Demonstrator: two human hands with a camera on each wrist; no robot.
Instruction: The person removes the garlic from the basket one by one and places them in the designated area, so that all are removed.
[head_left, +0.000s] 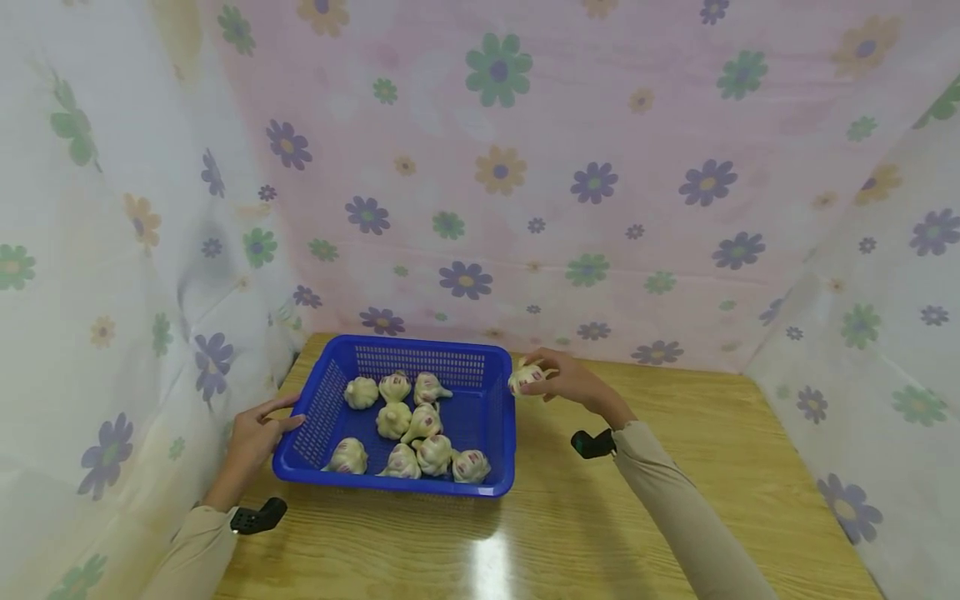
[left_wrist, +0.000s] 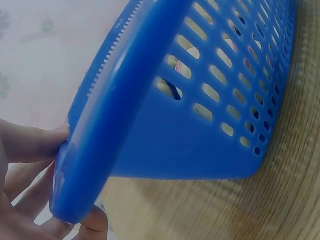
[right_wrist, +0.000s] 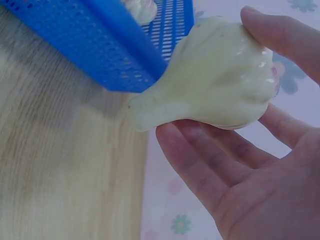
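Observation:
A blue plastic basket [head_left: 465,414] with slotted walls stands on the wooden table, several garlic bulbs [head_left: 393,420] lying inside it. At its left rim, my left hand [head_left: 253,433] grips the edge, thumb on top and fingers beneath, as the left wrist view shows with the basket wall [left_wrist: 150,145]. Beside the right rim, my right hand [head_left: 573,382] holds one garlic bulb [head_left: 527,377] above the table. In the right wrist view the pale bulb [right_wrist: 215,75] sits between thumb and fingers, its stem pointing toward the basket [right_wrist: 135,50].
The wooden table [head_left: 637,517] extends to the right and front of the basket. Flower-patterned cloth [head_left: 555,225] hangs behind the table and along both sides. A dark wrist device [head_left: 258,517] is worn at each sleeve.

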